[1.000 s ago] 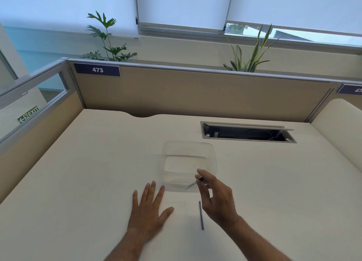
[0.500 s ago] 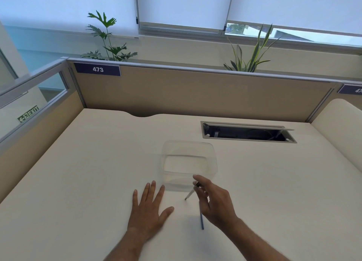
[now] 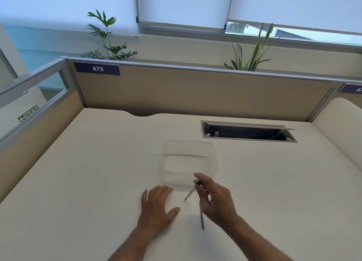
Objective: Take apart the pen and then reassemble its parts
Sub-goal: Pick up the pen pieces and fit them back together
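My right hand (image 3: 214,200) pinches a thin pen part (image 3: 190,193) by its dark upper end; its pale tip points down and left, close to the desk. A slim dark blue pen barrel (image 3: 201,217) lies on the desk just below that hand, partly hidden by the palm. My left hand (image 3: 157,206) rests flat on the desk, fingers together, to the left of both parts. A clear plastic container (image 3: 189,162) stands just beyond the two hands.
The cream desk (image 3: 98,172) is walled by a beige partition (image 3: 195,92) at the back and left. An open cable hatch (image 3: 248,132) is set in the desk at the back right. Plants stand behind the partition.
My right hand has come down and back from the container's front edge with the thin pen part. The fingers of my left hand have drawn together.
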The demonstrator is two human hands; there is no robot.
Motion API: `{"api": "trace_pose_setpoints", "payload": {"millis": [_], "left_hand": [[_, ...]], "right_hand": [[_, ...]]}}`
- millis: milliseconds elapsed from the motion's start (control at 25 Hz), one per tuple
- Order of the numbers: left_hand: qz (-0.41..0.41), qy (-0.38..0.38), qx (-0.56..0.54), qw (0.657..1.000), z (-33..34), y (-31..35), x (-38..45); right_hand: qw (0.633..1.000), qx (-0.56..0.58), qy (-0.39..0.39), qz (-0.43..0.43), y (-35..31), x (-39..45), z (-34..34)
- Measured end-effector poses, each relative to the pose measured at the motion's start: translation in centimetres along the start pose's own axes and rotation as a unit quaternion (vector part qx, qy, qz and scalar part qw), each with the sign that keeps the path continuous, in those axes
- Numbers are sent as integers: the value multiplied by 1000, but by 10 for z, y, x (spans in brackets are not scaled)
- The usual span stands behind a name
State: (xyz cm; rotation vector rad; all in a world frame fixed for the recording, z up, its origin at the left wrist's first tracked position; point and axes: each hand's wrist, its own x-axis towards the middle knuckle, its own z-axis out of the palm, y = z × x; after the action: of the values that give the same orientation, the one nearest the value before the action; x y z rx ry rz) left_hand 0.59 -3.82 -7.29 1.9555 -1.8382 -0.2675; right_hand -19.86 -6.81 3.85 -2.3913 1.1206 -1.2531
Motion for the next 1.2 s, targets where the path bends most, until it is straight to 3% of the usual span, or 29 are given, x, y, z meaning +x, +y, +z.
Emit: {"api": "trace_pose_setpoints", "payload": {"millis": [200,440,760,840,1040,1120,1200], "left_hand": [[-12,-9,-118,993,0,40,8],[-52,-8,-179,982,-7,49,12],[-76,3,-232,970,-22,49,5],[-109,-4,-310,944,-28,58,4],[-189,-37,-546,815,-53,96,10],[-202,-66,-622,754,-62,110,12],[-207,-81,-662,716,-65,117,15]], "right_hand": [[1000,16,6,1,-4,0,-2],[998,53,16,20,-8,3,-9],[967,172,135,130,-3,14,-33],[934,247,171,195,2,13,-37],[847,343,202,353,16,-2,-30],[842,343,179,375,15,-11,-23],[850,334,146,380,12,-17,-17]]}}
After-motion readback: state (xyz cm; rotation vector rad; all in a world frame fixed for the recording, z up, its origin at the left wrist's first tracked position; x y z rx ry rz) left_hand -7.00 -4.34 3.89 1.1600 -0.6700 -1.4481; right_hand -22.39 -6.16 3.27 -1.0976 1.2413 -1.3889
